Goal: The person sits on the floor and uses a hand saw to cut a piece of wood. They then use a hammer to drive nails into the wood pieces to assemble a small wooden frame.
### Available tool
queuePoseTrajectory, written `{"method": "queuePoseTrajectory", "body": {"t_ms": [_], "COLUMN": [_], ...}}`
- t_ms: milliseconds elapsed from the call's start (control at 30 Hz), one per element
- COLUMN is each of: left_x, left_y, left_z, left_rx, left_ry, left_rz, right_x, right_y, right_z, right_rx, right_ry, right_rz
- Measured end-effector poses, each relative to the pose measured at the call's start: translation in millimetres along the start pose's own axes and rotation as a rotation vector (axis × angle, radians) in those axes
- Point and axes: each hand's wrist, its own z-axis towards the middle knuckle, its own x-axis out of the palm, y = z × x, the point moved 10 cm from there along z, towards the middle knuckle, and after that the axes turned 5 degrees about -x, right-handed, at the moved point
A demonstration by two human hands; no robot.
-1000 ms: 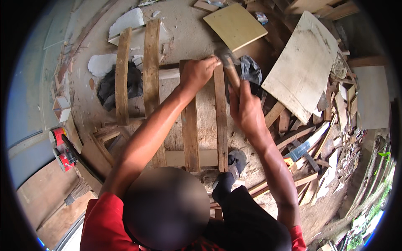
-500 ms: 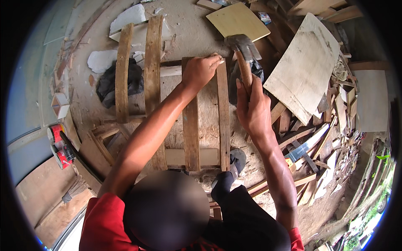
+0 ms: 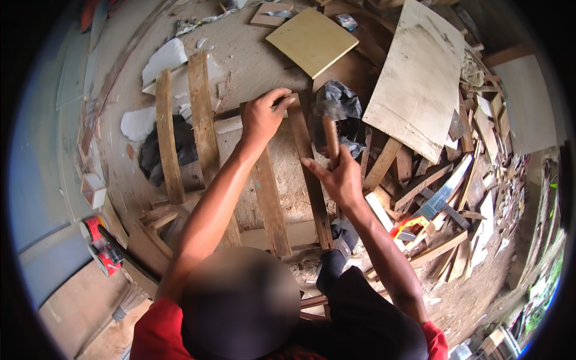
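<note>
Left hand (image 3: pixel 262 116) pinching slat (image 3: pixel 307 168), right hand (image 3: pixel 338 177) gripping hammer (image 3: pixel 329 129)

Left hand (image 3: pixel 263 117) curled, fingertips pinched, arm outstretched, right hand (image 3: pixel 341 177) gripping, forefinger extended

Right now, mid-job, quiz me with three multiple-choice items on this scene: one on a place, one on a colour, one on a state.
1. Where is the left hand?
A. at the top end of a slat
B. on the saw
C. in a pocket

2. What colour is the saw's handle?
A. blue
B. red and yellow
C. white

3. What does the right hand hold?
A. nothing
B. a hammer
C. a brush

Answers: 1 A, its fingers pinch there; 2 B, it shows among the scraps; 3 B, the fist wraps the wooden handle.
</note>
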Motion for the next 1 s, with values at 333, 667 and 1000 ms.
{"method": "queuePoseTrajectory", "body": {"t_ms": [333,667,1000], "left_x": [-11,-34,-74], "left_y": [2,-12,-46], "left_z": [-101,-151,-192], "left_rx": [-0.443,-0.852,-0.74], "left_ry": [0.046,0.219,0.321], "left_rz": [-0.357,-1.065,-0.99], "right_x": [20,22,5], "right_y": [-4,43,44], "right_z": [-21,-85,-109], "right_rx": [0.219,0.09,0.182], "right_ry": [0.091,0.114,0.091], "right_rz": [0.308,0.323,0.491]}}
